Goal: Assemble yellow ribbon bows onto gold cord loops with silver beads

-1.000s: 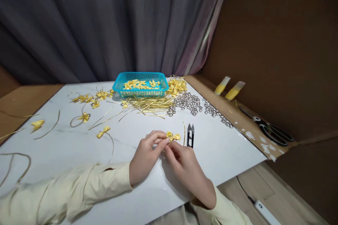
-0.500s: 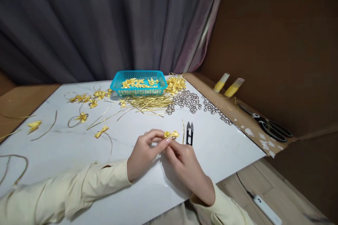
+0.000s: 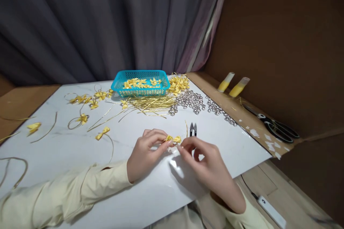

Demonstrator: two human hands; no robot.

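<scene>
Between the thumb and fingers of my left hand (image 3: 146, 154) is a small yellow ribbon bow (image 3: 176, 139), held above the white table. My right hand (image 3: 206, 159) is pinched just right of the bow's lower edge; what lies between its fingertips is too small to make out. Behind the right hand lie black thread snips (image 3: 193, 129), their handles partly covered by it. A short piece of gold cord (image 3: 186, 128) rests left of the snips. Another yellow bow (image 3: 103, 133) with a cord tail lies left of my hands.
A turquoise basket (image 3: 116, 87) with yellow bows stands at the back. Before it lie gold cords (image 3: 152, 104) and silver bell-like pieces (image 3: 190, 101). Finished-looking looped bows (image 3: 82, 118) are scattered left. Two glue bottles (image 3: 239, 87) and large scissors (image 3: 276, 128) lie right.
My right hand has moved right and turned, drawing its fingertips slightly away from the bow and now covering the snips' handles. My left hand still holds the bow.
</scene>
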